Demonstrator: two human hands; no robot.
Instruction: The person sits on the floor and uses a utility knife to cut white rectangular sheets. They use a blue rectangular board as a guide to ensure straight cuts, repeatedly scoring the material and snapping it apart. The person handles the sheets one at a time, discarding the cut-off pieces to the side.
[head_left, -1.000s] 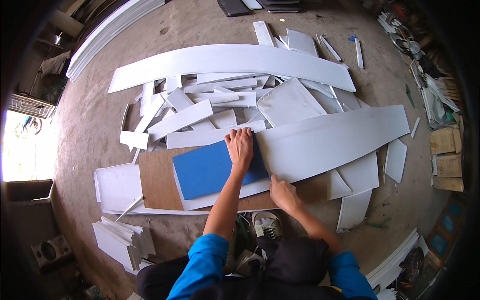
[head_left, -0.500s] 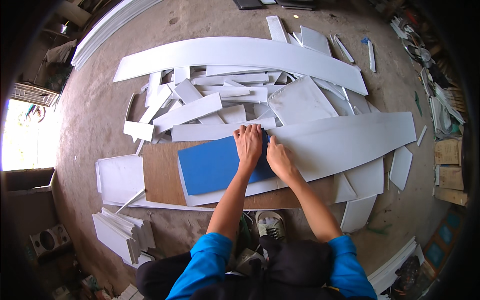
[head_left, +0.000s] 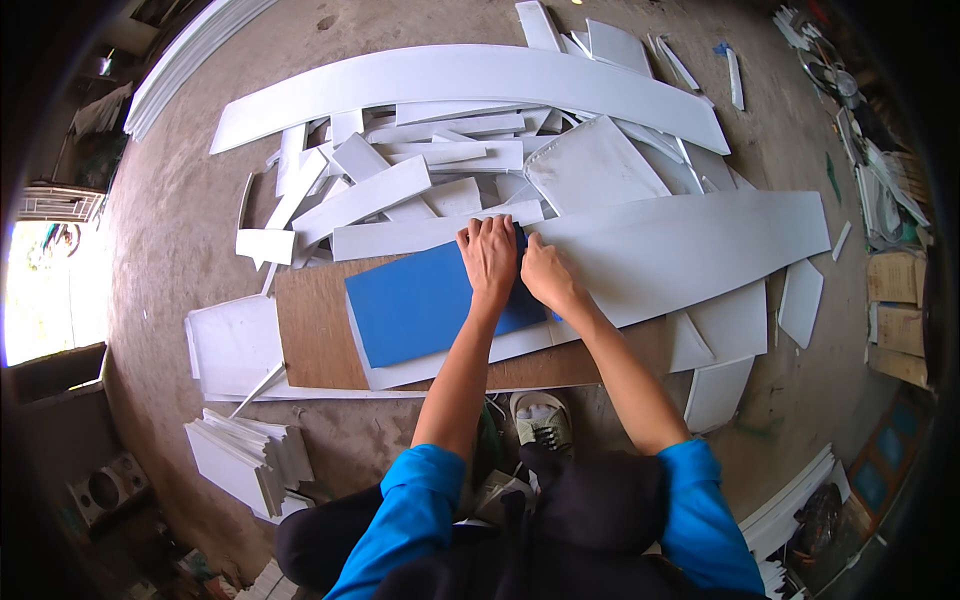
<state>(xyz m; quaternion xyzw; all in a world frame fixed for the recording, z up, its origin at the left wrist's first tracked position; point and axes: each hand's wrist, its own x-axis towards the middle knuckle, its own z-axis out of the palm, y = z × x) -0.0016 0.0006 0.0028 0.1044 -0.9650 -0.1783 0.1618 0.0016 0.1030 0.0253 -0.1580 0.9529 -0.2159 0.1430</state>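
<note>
A blue rectangular sheet (head_left: 405, 308) lies slantwise over a white panel and a brown wooden board (head_left: 315, 325). My left hand (head_left: 490, 258) presses on the sheet's right part, its fingers bent over the far edge. Close beside it, my right hand (head_left: 550, 280) is closed at the sheet's right edge, where a dark strip (head_left: 521, 295) runs. A small blue bit (head_left: 557, 317) shows under the right wrist; the rest of what that hand holds is hidden. To the right, a long tapered white panel (head_left: 700, 240) reaches from beneath the hands.
Beyond the hands lies a heap of white offcuts (head_left: 385, 195), with a long curved white panel (head_left: 470, 80) across its far side. Stacked white pieces (head_left: 240, 460) stand at the near left. Cardboard boxes (head_left: 897, 305) line the right. My shoe (head_left: 540, 420) is close to the board's near edge.
The view has tilted, so the scene sits higher. My right hand has slid slightly farther along the sheet's right edge, and a blue bit now shows under its wrist. The left hand stays on the sheet.
</note>
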